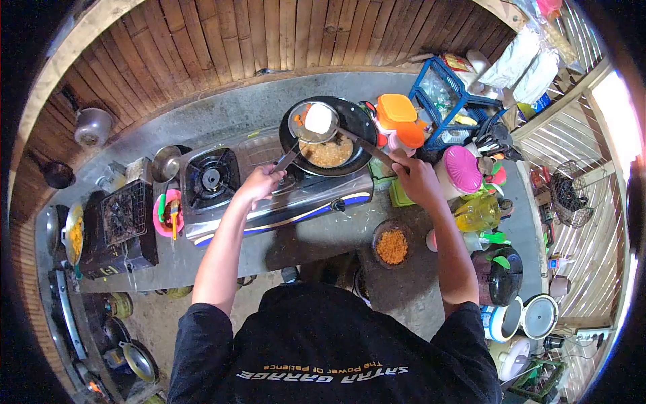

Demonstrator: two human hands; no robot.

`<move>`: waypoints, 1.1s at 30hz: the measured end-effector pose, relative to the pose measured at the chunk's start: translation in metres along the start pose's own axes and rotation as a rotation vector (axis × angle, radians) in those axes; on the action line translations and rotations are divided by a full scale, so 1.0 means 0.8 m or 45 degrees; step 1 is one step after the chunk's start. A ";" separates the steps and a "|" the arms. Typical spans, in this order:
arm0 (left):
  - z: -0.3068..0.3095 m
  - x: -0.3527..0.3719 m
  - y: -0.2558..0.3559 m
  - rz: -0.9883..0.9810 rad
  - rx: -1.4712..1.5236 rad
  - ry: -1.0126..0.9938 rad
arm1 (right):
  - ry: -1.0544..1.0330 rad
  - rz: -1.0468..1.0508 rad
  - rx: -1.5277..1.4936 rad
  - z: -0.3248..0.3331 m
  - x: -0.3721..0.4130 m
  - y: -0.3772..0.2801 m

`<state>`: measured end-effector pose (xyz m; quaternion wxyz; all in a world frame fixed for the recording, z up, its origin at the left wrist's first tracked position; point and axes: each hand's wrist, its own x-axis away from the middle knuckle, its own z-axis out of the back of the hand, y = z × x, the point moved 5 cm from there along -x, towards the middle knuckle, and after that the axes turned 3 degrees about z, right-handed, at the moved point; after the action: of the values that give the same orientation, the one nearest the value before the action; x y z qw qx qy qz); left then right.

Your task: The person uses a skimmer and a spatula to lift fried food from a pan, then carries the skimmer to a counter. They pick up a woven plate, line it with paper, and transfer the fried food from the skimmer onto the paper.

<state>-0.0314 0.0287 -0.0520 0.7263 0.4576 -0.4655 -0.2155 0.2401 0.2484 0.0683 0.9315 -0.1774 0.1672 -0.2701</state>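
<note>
My left hand (261,183) is wrapped around the handle of a strainer ladle (298,126), held over a black wok (367,124). Orange bits and a bright white, rounded shape show at the ladle's bowl. In my right hand (418,180) is the long handle of a spatula (370,148), which slants down-left toward the ladle; its blade end is lost in the bright white patch. Below both tools, bubbling, foamy oil (328,153) fills the wok's lower part. The wok sits on the right burner of a gas stove (222,225).
The left burner (210,178) holds no pan. A plate of orange crumbly food (391,246) stands at the counter's front. Lidded tubs, a pink-topped container (462,170), a bottle of yellow oil (476,213) and a blue crate (444,138) crowd the right. A pink bowl (161,225) is left.
</note>
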 end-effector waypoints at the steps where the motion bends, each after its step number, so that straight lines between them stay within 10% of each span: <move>1: -0.001 0.003 0.003 -0.004 0.024 -0.007 | -0.027 -0.010 0.006 -0.002 0.000 -0.002; 33: -0.016 0.004 0.011 -0.025 -0.126 0.018 | 0.077 0.093 0.050 -0.008 -0.020 -0.038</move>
<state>-0.0192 0.0364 -0.0447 0.7492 0.4270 -0.4445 -0.2423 0.2113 0.2317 0.0786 0.9385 -0.1447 0.1963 -0.2444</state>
